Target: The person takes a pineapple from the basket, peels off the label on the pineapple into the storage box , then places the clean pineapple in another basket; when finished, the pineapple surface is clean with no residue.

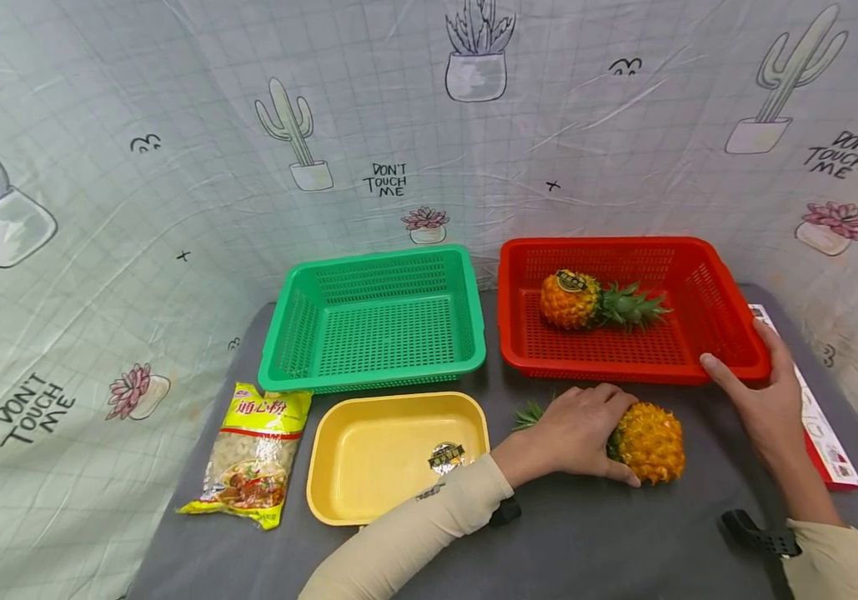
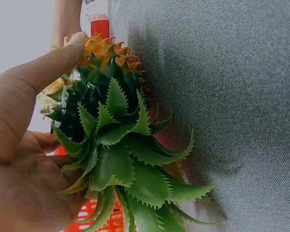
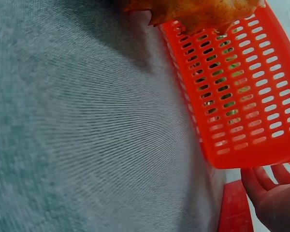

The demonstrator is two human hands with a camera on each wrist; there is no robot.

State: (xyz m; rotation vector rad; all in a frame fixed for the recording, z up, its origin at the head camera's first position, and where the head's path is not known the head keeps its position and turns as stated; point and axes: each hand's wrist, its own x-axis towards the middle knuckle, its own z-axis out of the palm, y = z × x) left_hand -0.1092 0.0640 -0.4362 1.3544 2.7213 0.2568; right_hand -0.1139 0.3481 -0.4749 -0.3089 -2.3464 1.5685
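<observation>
My left hand (image 1: 582,429) grips a small pineapple (image 1: 652,443) lying on its side, in front of the red basket (image 1: 609,372). In the left wrist view, the thumb reaches along the orange fruit (image 2: 106,48), and the green spiky crown (image 2: 135,169) points toward the wrist. My right hand (image 1: 770,400) holds the near right corner of that basket, thumb at the front rim and fingers along the right side. A second pineapple (image 1: 569,300) with a dark label lies inside the basket, its crown to the right.
A green basket (image 1: 372,379) stands to the left of the red one. Before it are a yellow tray (image 1: 368,458) and a yellow bag of pasta (image 1: 256,458). A red and white printed sheet (image 1: 822,425) lies at the right edge. A patterned cloth (image 1: 398,108) hangs behind.
</observation>
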